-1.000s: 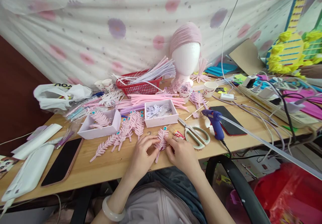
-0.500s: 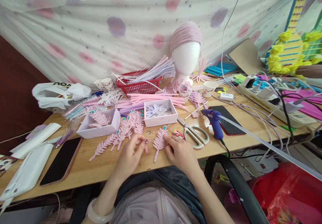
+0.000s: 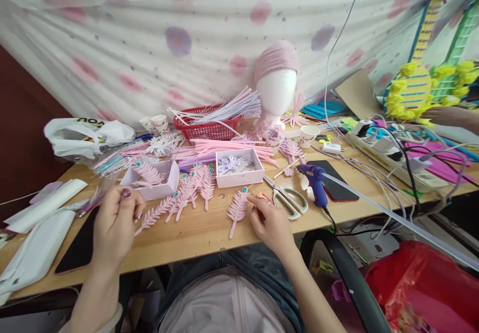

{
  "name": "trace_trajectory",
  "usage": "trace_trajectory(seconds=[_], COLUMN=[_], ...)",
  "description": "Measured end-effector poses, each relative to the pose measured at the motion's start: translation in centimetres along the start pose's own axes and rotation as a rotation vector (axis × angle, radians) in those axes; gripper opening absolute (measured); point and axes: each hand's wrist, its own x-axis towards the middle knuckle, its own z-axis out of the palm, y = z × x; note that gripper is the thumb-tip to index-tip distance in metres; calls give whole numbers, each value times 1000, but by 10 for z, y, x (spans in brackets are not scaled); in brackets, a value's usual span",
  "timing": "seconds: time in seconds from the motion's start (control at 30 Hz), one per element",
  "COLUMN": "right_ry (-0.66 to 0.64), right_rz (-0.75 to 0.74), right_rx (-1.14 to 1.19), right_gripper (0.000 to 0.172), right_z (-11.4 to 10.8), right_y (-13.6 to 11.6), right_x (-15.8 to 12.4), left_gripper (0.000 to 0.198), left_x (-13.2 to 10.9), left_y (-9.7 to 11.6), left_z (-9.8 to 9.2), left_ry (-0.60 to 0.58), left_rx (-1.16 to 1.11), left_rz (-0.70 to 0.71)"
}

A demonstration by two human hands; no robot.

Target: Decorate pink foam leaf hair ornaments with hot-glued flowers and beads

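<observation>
My left hand (image 3: 118,223) is raised over the left of the table, fingers curled together, above the black phone (image 3: 77,245). What it holds, if anything, is hidden. My right hand (image 3: 272,223) rests by a pink pipe-cleaner feather (image 3: 237,208) with a blue gem at its top. Its index finger stretches to the feather's right edge and the other fingers bend loosely, holding nothing. More pink feathers (image 3: 185,195) lie in a cluster between my hands. One further feather leans in an open white box (image 3: 159,180); a second white box (image 3: 239,177) contains lilac flower pieces.
Scissors (image 3: 290,200), a blue glue gun (image 3: 314,183) and another phone (image 3: 335,180) lie to the right. Behind are a red basket (image 3: 211,132) of pipe cleaners and a foam head (image 3: 277,91). A power strip (image 3: 396,161) with cables and another person's hand (image 3: 449,116) are farther right.
My left hand has moved left and up from beside the gem-topped feather, its fingers curling tighter. My right hand stays by that feather. The other person's hand shows more fully at right.
</observation>
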Motion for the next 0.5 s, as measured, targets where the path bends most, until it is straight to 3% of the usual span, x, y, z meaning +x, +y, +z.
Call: trace_trajectory(seconds=[0.1,0.17,0.2,0.3,0.33,0.4,0.47,0.5], right_ry=[55,20,-37,-324,-419,-538,-565,-553], right_rz=[5,-11,-18,20,48,85,93,89], right_rx=[100,199,274,501,542,566,587,602], right_gripper=[34,32,36,71,72,45,15,20], right_z=[-10,-16,-17,-11,-8,-5,-9,-14], right_y=[-8,-21,-30,-56,-61,-64,-57,-52], right_x=[2,7,11,27,33,45,57,64], left_gripper=[51,50,50,49,48,46,42,39], left_x=[-3,-4,-3,2,4,9,14,15], left_y=[12,23,30,50,56,61,59,55], left_z=[22,37,43,56,58,58,56,56], left_ry=[-88,-170,-208,-273,-271,-239,-203,-197], left_rx=[-135,-204,-231,-301,-321,-350,-361,-357], left_rz=[8,-9,-13,-5,1,13,13,2])
